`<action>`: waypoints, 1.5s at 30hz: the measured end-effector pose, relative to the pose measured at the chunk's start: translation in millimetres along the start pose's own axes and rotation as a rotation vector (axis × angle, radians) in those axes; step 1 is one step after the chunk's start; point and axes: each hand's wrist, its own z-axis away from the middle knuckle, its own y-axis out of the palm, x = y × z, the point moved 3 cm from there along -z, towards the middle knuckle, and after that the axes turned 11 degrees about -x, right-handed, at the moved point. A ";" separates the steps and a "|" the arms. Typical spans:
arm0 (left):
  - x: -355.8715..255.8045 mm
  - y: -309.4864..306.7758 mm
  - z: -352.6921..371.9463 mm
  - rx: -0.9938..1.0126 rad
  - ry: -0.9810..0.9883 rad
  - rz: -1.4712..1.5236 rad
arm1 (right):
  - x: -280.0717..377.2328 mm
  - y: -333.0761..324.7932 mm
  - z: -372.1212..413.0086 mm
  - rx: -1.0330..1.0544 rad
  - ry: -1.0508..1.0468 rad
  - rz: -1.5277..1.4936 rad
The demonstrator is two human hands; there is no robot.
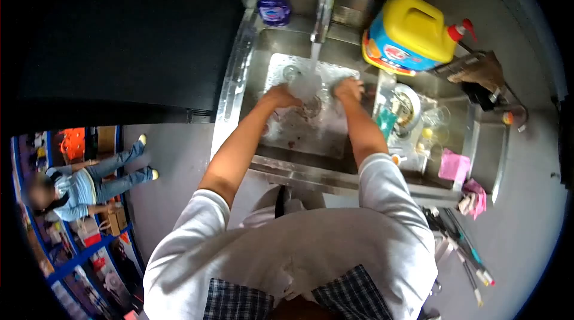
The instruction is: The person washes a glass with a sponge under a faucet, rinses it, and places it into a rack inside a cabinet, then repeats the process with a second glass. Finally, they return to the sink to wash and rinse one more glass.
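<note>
Water runs from the faucet (323,12) onto a pale, see-through rounded vessel (305,86) in the left basin; glare and splash blur its exact kind. My left hand (281,98) grips this vessel at its near left side, thumb toward the stream. Over the basin's right part is my right hand (349,88), fingers bent and somewhat apart, with nothing visible in them. Beneath both hands lies a whitish wet sheet or board (305,135) with dark bits of residue. Another small clear round item (291,72) sits near its back edge.
A yellow detergent jug (412,33) with a red pump stands behind the divider. A purple soap bottle (274,9) is at the back left. The right basin holds a plate (408,102), glasses (436,117) and a pink cloth (454,166). Another person (89,185) stands by shelves at left.
</note>
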 end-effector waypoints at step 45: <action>-94.9 -119.9 30.0 0.336 0.681 0.198 | 38.1 -200.3 109.5 0.582 -1.297 -0.786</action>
